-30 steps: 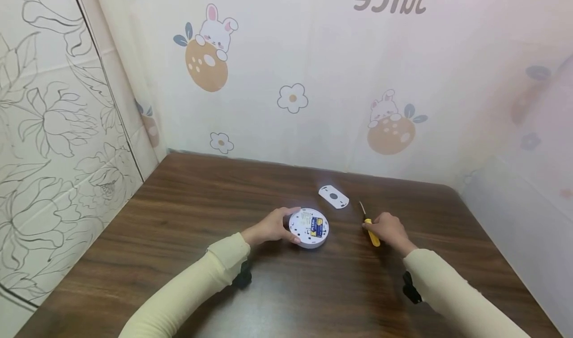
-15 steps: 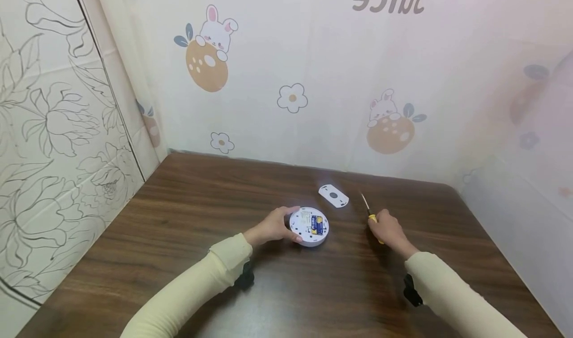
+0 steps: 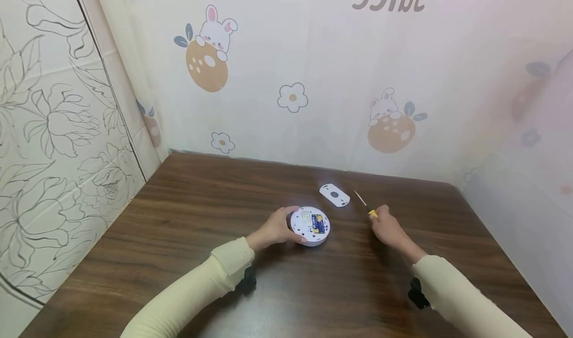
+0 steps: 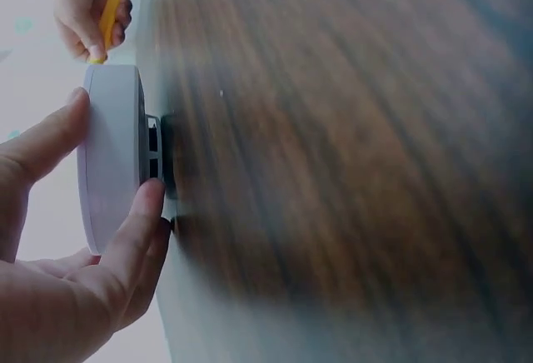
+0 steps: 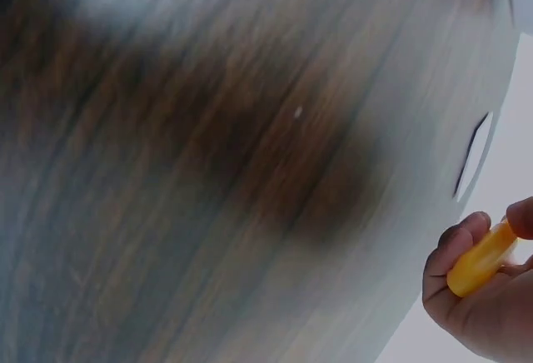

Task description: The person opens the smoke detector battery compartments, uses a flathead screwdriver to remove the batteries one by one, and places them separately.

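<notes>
My left hand (image 3: 277, 227) grips a round white smoke detector (image 3: 304, 234) by its left side, thumb on the near edge and fingers at the far edge. Its back faces up, and a blue-and-yellow battery (image 3: 319, 223) shows in it. The left wrist view shows the detector's side wall (image 4: 112, 159), with the slotted underside close over the tabletop. To the right, my right hand (image 3: 390, 227) holds a yellow-handled screwdriver (image 3: 373, 212). The thin shaft points away and to the left. Most of the handle (image 5: 481, 263) is wrapped by fingers in the right wrist view.
Beyond the detector, a white mounting plate (image 3: 327, 191) with a dark round centre lies on the brown wood-grain table (image 3: 215, 189). A patterned curtain (image 3: 268, 54) stands behind the table's back edge. A black wrist camera (image 3: 418, 294) sits under the right sleeve.
My right hand has lifted the screwdriver, and its shaft has swung to point more to the left, toward the mounting plate. My left hand has kept its hold on the smoke detector, barely shifting.
</notes>
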`<state>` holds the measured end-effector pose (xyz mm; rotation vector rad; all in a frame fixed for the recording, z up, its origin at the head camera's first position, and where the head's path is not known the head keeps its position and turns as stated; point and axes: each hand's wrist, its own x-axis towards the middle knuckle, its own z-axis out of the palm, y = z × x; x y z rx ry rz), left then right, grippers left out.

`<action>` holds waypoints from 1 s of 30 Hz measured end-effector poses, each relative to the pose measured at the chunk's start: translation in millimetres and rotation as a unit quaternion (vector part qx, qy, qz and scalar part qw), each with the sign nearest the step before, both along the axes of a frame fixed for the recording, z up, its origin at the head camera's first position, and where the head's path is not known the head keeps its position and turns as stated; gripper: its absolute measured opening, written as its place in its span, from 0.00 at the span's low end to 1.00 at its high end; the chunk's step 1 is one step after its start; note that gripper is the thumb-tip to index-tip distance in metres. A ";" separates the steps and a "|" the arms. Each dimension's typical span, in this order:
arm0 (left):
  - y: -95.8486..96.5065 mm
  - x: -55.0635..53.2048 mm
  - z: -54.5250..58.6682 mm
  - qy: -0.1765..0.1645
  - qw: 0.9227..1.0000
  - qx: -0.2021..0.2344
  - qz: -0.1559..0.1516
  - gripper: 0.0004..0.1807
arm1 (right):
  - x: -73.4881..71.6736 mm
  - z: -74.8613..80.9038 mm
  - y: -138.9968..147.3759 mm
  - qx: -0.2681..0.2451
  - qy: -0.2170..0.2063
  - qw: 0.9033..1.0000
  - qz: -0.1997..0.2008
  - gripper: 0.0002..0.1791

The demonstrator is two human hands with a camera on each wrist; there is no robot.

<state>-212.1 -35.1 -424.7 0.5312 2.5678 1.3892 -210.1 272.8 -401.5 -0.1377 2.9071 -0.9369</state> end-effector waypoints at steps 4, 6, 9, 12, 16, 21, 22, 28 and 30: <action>1.7 3.7 2.4 0.001 1.000 0.010 0.006 0.48 | 4.0 3.3 -5.6 0.005 0.027 0.999 0.015 0.13; 2.5 5.3 3.5 0.001 1.000 0.012 0.008 0.49 | 6.4 4.6 -7.8 0.006 0.040 0.999 0.025 0.12; 3.4 7.1 3.4 -0.002 1.000 0.013 0.010 0.48 | 10.8 7.8 -9.7 0.005 0.046 0.998 0.040 0.13; 4.2 8.6 2.7 -0.007 1.000 0.017 0.009 0.47 | 15.6 9.9 -9.9 0.009 0.038 0.998 0.047 0.14; 4.6 12.7 3.4 -0.017 0.999 0.032 0.011 0.44 | 20.3 11.6 -9.5 0.018 0.033 0.998 0.052 0.14; 3.3 18.9 4.6 -0.043 0.997 0.061 0.018 0.41 | 23.4 13.0 -11.6 0.026 0.044 0.997 0.058 0.13; 2.7 19.9 4.3 -0.048 0.996 0.071 0.018 0.40 | 23.8 13.4 -12.3 0.026 0.047 0.997 0.059 0.13; -4.3 26.6 1.7 -0.075 0.989 0.122 0.023 0.35 | 24.5 15.5 -18.0 0.027 0.080 0.992 0.089 0.12; -7.0 29.3 1.7 -0.083 0.987 0.133 0.022 0.34 | 24.9 16.2 -19.9 0.029 0.086 0.991 0.098 0.12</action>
